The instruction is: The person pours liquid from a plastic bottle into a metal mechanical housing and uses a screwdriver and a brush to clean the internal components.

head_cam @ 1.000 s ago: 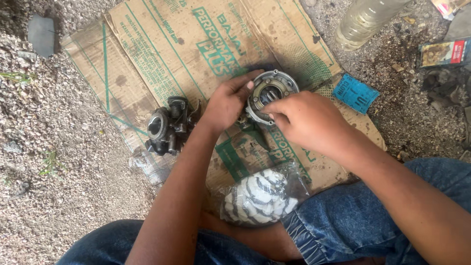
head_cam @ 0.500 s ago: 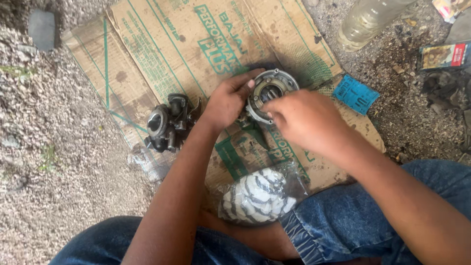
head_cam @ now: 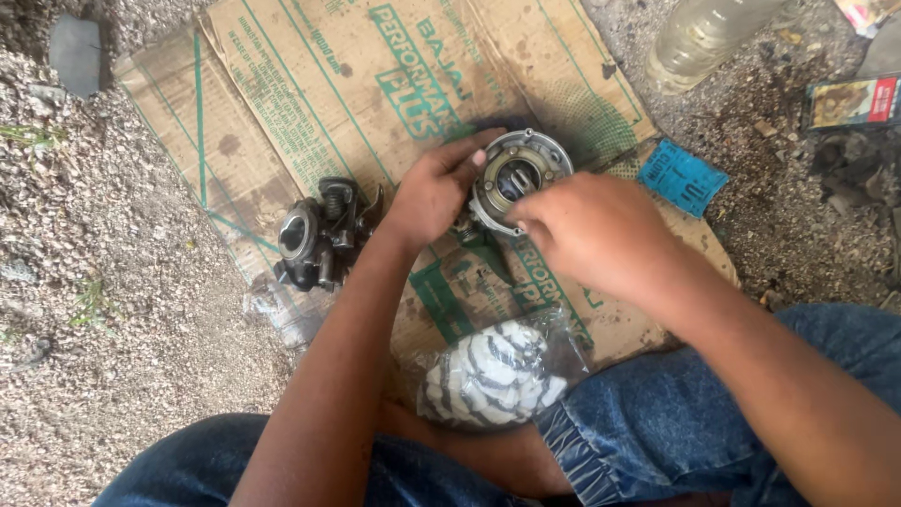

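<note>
Gravel ground (head_cam: pixel 122 310) spreads all around, with a flattened cardboard sheet (head_cam: pixel 310 103) laid over it as the work surface. From the head camera, the left hand (head_cam: pixel 434 192) is clamped on the rim of a round metal engine part (head_cam: pixel 519 178) at centre, thumb over its top edge. At four o'clock of that part the right hand (head_cam: pixel 589 230) closes its fingertips on the lower rim. At nine o'clock of the left hand sits a dark carburetor body (head_cam: pixel 321 235), well apart. At six o'clock, against the blue jeans (head_cam: pixel 648 422), lies a striped cloth in a clear bag (head_cam: pixel 497 374). At one o'clock stands a plastic bottle (head_cam: pixel 699 38); a blue packet (head_cam: pixel 683 176) lies at three o'clock.
</note>
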